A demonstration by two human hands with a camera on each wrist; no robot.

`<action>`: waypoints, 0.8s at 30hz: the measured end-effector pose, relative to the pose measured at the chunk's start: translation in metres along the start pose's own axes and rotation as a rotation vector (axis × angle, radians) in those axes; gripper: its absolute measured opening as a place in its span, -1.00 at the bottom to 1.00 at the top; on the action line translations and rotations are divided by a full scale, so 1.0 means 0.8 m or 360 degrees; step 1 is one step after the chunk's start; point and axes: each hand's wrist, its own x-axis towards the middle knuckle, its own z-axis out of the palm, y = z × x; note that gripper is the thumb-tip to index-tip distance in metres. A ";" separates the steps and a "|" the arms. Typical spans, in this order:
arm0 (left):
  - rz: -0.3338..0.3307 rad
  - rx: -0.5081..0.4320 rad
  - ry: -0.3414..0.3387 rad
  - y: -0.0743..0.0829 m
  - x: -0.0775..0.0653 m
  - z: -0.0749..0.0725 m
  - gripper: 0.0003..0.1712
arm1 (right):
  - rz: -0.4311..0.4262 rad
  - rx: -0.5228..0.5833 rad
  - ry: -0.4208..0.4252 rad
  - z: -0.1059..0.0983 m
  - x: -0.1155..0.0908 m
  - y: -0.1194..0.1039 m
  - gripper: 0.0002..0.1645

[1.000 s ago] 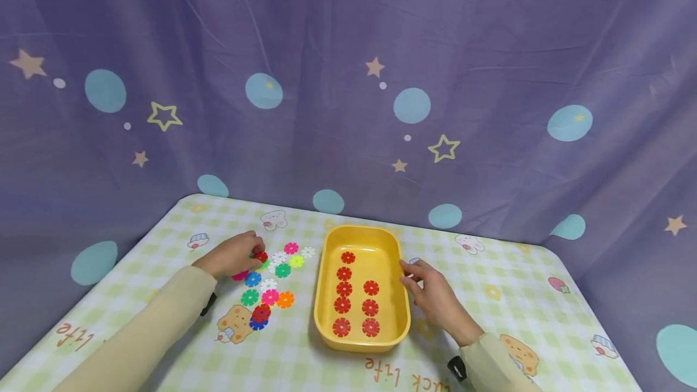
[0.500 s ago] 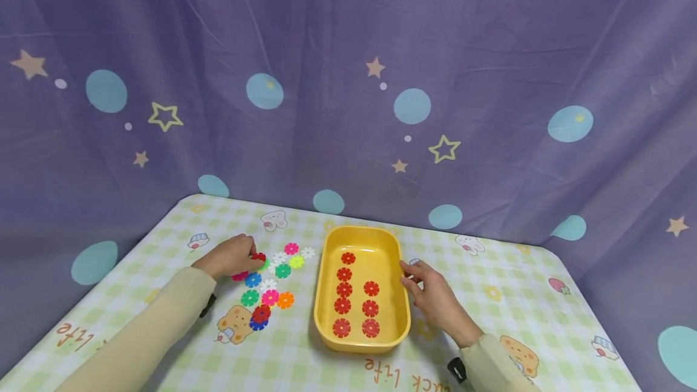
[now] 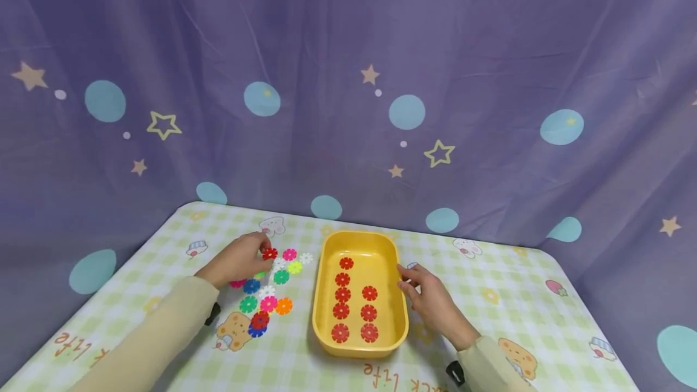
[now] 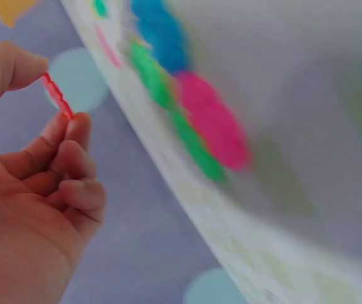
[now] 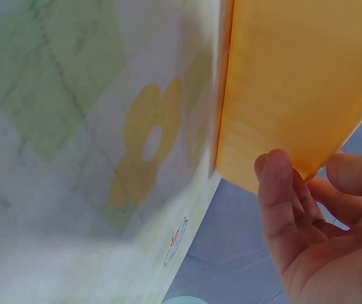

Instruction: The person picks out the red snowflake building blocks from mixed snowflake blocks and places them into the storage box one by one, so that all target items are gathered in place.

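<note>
My left hand (image 3: 238,261) pinches a red snowflake disc (image 3: 269,253) between thumb and fingertips, just above the loose discs. The left wrist view shows that red disc (image 4: 58,96) edge-on, lifted off the cloth. A yellow tray (image 3: 360,347) stands to the right of the loose discs. Inside it lie several red discs (image 3: 342,295) in two columns, the left longer than the right. My right hand (image 3: 432,298) holds the tray's right rim, fingers against the outer wall (image 5: 295,95) and thumb at the edge.
Loose snowflake discs in pink (image 3: 268,303), green (image 3: 248,304), orange (image 3: 284,306), blue (image 3: 251,286), white and yellow lie left of the tray, some overlapping. Another red disc (image 3: 260,319) rests on a dark blue one. A checked cloth (image 3: 490,331) covers the table; a purple curtain (image 3: 337,47) hangs behind.
My left hand has picked up the red disc from the pile and moved slightly right with it. The right hand stays at the tray's rim. The head view has tilted slightly.
</note>
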 end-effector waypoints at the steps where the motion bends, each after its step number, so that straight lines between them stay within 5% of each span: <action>1: 0.0047 -0.0006 0.0018 0.009 -0.001 -0.001 -0.68 | 0.0001 -0.0002 -0.0001 0.000 -0.001 0.000 -0.57; 8: 0.0492 0.0012 0.0156 0.070 -0.011 -0.006 -0.71 | 0.0057 0.0004 -0.0018 0.000 -0.001 0.001 -0.56; 13: 0.0760 0.0000 0.0134 0.100 -0.012 -0.006 -0.74 | 0.0058 -0.0001 -0.0024 0.000 -0.001 0.002 -0.56; 24: 0.0947 -0.0033 0.0008 0.136 0.000 0.004 -0.72 | 0.0014 0.0013 -0.0037 -0.002 -0.001 0.000 -0.57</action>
